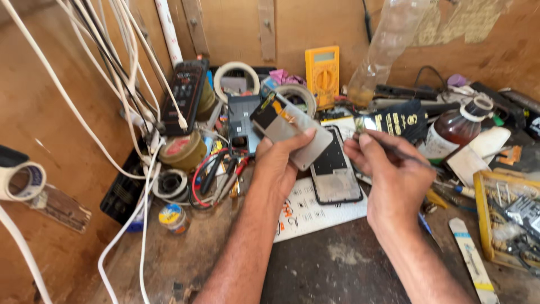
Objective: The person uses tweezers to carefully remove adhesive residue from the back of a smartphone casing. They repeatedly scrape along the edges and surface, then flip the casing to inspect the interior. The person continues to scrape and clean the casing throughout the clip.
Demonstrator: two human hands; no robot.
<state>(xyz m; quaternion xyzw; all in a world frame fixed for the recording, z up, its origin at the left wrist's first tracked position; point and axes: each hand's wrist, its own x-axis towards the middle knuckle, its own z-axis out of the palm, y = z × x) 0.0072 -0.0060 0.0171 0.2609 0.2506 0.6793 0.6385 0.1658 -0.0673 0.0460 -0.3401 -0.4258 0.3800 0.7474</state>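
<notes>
My left hand (279,162) holds a flat grey phone screen panel (292,132) tilted up over the bench, with an orange flex strip near its upper end. My right hand (388,166) is closed on a thin dark tool (394,147), its tip close to the panel's right edge. Below the hands a black phone frame (334,171) lies on a white printed mat (315,211).
A yellow multimeter (322,73) leans on the wooden back wall. Tape rolls, solder spools (181,151) and white cables (121,84) crowd the left. A brown bottle (457,128) and a yellow parts tray (485,219) stand right. A power strip (184,95) leans at back.
</notes>
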